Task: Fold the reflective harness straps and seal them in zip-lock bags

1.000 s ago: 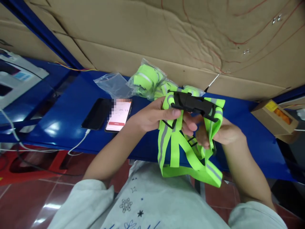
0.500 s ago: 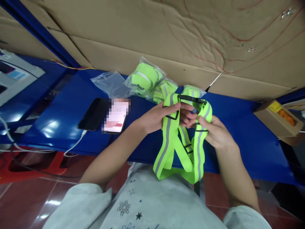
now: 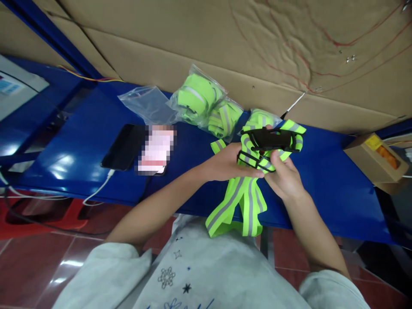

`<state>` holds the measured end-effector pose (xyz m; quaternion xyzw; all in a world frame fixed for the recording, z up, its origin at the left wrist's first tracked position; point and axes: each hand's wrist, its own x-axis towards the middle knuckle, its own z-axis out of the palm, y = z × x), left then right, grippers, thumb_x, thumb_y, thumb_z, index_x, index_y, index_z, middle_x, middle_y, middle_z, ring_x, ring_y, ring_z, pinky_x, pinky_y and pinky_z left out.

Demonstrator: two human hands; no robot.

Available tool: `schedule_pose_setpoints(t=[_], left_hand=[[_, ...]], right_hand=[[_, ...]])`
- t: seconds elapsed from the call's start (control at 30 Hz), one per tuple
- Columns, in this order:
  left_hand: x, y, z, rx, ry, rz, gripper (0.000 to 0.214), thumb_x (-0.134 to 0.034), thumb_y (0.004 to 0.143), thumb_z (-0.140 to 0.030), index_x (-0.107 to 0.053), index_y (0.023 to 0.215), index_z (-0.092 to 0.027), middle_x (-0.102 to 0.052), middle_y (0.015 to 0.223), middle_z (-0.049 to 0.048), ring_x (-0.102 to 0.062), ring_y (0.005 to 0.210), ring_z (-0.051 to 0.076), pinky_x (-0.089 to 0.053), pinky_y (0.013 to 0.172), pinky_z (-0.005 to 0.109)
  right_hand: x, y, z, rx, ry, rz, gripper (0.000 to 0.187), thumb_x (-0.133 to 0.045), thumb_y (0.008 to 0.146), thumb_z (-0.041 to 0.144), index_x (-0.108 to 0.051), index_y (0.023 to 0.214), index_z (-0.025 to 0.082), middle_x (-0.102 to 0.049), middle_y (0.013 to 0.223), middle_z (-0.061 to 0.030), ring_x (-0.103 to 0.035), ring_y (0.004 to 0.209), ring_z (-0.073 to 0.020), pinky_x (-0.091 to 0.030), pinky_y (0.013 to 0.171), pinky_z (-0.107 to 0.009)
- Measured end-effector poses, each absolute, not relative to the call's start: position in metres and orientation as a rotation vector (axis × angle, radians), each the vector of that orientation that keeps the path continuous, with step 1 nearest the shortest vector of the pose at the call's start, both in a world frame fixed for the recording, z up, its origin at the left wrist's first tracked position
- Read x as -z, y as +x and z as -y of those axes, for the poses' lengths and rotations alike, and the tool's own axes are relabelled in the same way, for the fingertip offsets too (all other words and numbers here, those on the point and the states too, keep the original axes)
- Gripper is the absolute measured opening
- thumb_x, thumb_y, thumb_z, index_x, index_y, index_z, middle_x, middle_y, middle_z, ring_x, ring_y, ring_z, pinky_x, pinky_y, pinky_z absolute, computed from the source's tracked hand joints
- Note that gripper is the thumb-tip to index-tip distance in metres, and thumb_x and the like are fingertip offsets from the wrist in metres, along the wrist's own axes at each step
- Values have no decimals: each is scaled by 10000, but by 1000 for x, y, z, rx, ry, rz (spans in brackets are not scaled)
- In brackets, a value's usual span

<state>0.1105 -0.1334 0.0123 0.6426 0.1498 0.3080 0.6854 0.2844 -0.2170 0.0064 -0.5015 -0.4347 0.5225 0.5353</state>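
A neon green reflective strap harness point(image 3: 240, 201) with grey stripes and a black buckle point(image 3: 269, 140) is held above the blue table's front edge. My left hand point(image 3: 227, 163) is closed round the gathered straps from the left. My right hand point(image 3: 283, 177) pinches the straps just under the black buckle from the right. The loose strap ends hang down over my lap. Behind them lie clear bags of folded green straps point(image 3: 206, 106).
Two phones point(image 3: 141, 149) lie side by side on the blue table point(image 3: 80, 150), one lit, with a white cable running off the front. An empty clear bag point(image 3: 144, 105) lies beside the packed ones. A cardboard wall stands behind. A small cardboard box point(image 3: 375, 159) sits at right.
The straps were spread between my hands; now they are gathered into a bundle with the black buckle on top. Both hands have drawn closer together.
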Motion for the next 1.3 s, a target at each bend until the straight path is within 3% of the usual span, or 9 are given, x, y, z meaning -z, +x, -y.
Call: schedule_pose_setpoints(t=[0.13,0.27,0.33,0.43,0.5,0.73,0.9,1.03,1.3], left_hand=[[-2,116,135,-776,1448,-454,303,-872,770,-327,-769,982,-137,-789,962,43,-722,970,217,-554,878,306],[0,116,136,-724,1363,-466,343,-882,732,-339,-783,998,-146,-782,895,21,-712,843,177,-540,777,278],[0,116,136,-671,1352,-471,331,-883,710,-295,-788,990,-147,-780,884,14,-706,820,163,-531,764,267],[1,118,138,-642,1282,-498,328,-881,669,-233,-775,967,-149,-760,834,-7,-691,776,143,-525,746,257],[1,119,140,-639,1206,-506,354,-890,662,-235,-763,980,-148,-757,839,-4,-697,784,149,-544,765,273],[-5,118,145,-557,1187,-418,390,-949,697,-352,-762,984,-166,-774,973,22,-712,936,190,-555,915,337],[-11,118,149,-586,1260,-378,530,-942,707,-381,-736,1146,-169,-767,1167,73,-696,1144,269,-539,1042,421],[-11,118,151,-677,1373,-386,459,-899,765,-402,-747,1137,-180,-763,1205,82,-675,1221,291,-497,1122,446],[-1,106,132,-390,879,-214,760,-958,492,-744,-774,993,-203,-786,1052,113,-749,1010,294,-594,883,390]], right_hand=[[1,290,213,-951,-1304,1339,516,-624,988,626,-646,1389,302,-732,1326,-62,-697,1265,-276,-573,1103,-467],[-12,306,208,-264,-1295,1572,935,-819,836,612,-398,1618,318,-441,1658,-147,-600,1399,-336,-563,1108,-502],[-24,313,208,-102,-1308,1740,810,-823,853,562,-508,1552,300,-507,1609,-152,-622,1374,-343,-571,1093,-497],[-40,316,208,-55,-1362,1898,318,-706,985,407,-734,1263,255,-771,1233,-94,-754,1127,-272,-618,989,-413],[-45,313,207,4,-1376,1877,203,-666,1016,360,-774,1138,239,-808,1063,-65,-782,982,-232,-634,894,-350],[-54,303,198,286,-1191,1753,209,-680,1008,322,-793,1168,247,-788,1164,-71,-752,1115,-259,-613,1020,-435],[-58,304,200,197,-1248,1759,272,-626,1027,421,-780,1228,320,-748,1256,-76,-712,1211,-305,-566,1131,-517],[-62,306,206,126,-1364,1761,324,-570,1034,513,-772,1241,368,-726,1323,-62,-673,1289,-336,-514,1199,-545],[-52,311,205,102,-1347,1863,450,-531,1015,625,-773,1251,329,-736,1301,-81,-656,1285,-370,-512,1183,-582]])
